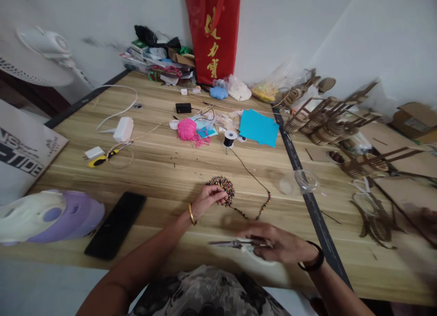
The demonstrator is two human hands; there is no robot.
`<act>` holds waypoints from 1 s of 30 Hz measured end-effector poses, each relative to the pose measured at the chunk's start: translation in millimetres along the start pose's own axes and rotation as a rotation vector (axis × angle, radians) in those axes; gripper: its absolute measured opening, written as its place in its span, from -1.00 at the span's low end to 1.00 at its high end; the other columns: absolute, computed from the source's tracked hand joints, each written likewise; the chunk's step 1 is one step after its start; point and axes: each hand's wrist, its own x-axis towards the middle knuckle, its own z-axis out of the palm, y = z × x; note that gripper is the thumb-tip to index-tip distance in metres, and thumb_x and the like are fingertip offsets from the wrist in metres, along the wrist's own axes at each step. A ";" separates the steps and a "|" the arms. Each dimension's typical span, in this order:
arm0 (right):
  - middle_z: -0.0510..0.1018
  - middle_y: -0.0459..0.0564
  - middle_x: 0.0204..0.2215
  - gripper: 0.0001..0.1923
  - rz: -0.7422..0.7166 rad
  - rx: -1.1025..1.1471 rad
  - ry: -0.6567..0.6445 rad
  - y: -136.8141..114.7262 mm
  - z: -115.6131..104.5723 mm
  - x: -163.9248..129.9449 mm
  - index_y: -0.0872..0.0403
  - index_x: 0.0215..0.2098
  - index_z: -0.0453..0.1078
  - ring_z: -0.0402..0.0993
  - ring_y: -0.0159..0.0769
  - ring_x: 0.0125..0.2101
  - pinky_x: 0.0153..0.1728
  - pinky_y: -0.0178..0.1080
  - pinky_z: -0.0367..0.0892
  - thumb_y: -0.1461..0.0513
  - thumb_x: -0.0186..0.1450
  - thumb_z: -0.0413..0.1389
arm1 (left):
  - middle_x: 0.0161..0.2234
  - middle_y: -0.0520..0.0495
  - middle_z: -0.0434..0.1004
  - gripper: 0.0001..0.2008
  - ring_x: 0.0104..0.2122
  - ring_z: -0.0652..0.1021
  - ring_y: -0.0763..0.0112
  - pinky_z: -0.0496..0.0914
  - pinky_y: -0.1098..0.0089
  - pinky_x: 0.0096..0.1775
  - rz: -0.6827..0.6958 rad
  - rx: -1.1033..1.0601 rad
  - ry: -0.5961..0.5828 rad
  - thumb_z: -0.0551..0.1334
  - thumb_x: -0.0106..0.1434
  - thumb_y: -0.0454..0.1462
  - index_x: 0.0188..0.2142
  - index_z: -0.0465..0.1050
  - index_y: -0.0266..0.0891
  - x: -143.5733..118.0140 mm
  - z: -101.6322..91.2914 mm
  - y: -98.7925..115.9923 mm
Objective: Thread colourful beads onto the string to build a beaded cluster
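Left hand (207, 198): fingertips pinching a coiled strand of tiny multicoloured beads (228, 186)
Right hand (282, 244): fingers wrapped round silver-bladed scissors (235, 243) (blurred from where I stand)

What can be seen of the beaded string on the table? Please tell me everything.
The beaded string carries many small, roundish beads in mixed colours, including red, yellow, green and dark ones; their material is not clear. Most of it lies in a compact heap on the wood-look table. To the right of the heap, one loose strand curves across the table, then continues as bare dark thread up to the spool. The left hand appears to pinch it at the heap, hiding some beads.
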 end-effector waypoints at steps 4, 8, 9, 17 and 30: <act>0.46 0.05 -0.01 -0.47 0.004 0.319 0.121 15.3 -8.7 -3.0 0.00 0.19 0.20 0.42 -0.20 -0.06 -0.08 -0.18 0.37 0.10 0.28 0.09 | -0.53 -0.02 0.48 -0.68 -0.54 0.40 0.54 0.28 0.48 -0.42 0.002 -0.005 -0.005 0.34 0.04 -0.10 -0.47 0.46 -0.38 0.6 -0.3 -0.8; 0.42 0.10 0.03 -0.43 0.014 0.271 0.334 22.0 -5.5 7.6 0.04 0.21 0.17 0.39 -0.15 0.00 -0.02 -0.14 0.35 0.07 0.28 0.09 | -0.57 0.01 0.44 -0.67 -0.56 0.39 0.55 0.26 0.48 -0.43 0.009 -0.019 -0.012 0.35 0.03 -0.09 -0.47 0.45 -0.37 1.3 -1.0 -2.6; 0.40 0.12 0.06 -0.44 0.008 0.232 0.381 23.0 -4.2 11.6 0.05 0.20 0.18 0.35 -0.14 0.04 0.01 -0.13 0.32 0.08 0.28 0.09 | -0.57 0.01 0.43 -0.67 -0.56 0.39 0.55 0.26 0.48 -0.43 0.011 -0.021 -0.017 0.35 0.03 -0.09 -0.47 0.45 -0.37 1.3 -1.1 -2.8; 0.39 0.14 0.04 -0.19 -0.050 -0.138 0.538 39.7 5.8 36.2 0.03 0.18 0.11 0.39 -0.09 -0.01 -0.02 -0.08 0.35 0.15 0.02 0.32 | -0.57 0.00 0.44 -0.64 -0.55 0.39 0.53 0.25 0.49 -0.46 0.046 0.036 -0.059 0.35 0.02 -0.07 -0.40 0.50 -0.38 -0.2 0.1 -0.3; 0.52 0.08 -0.14 -0.29 0.025 -0.236 0.507 46.9 5.3 42.7 0.06 0.14 0.19 0.51 -0.18 -0.23 -0.22 -0.20 0.42 0.10 0.08 0.29 | -0.42 -0.11 0.56 -0.65 -0.51 0.45 0.47 0.31 0.48 -0.45 0.093 0.131 -0.125 0.34 0.06 -0.08 -0.33 0.54 -0.35 3.4 -4.3 -7.2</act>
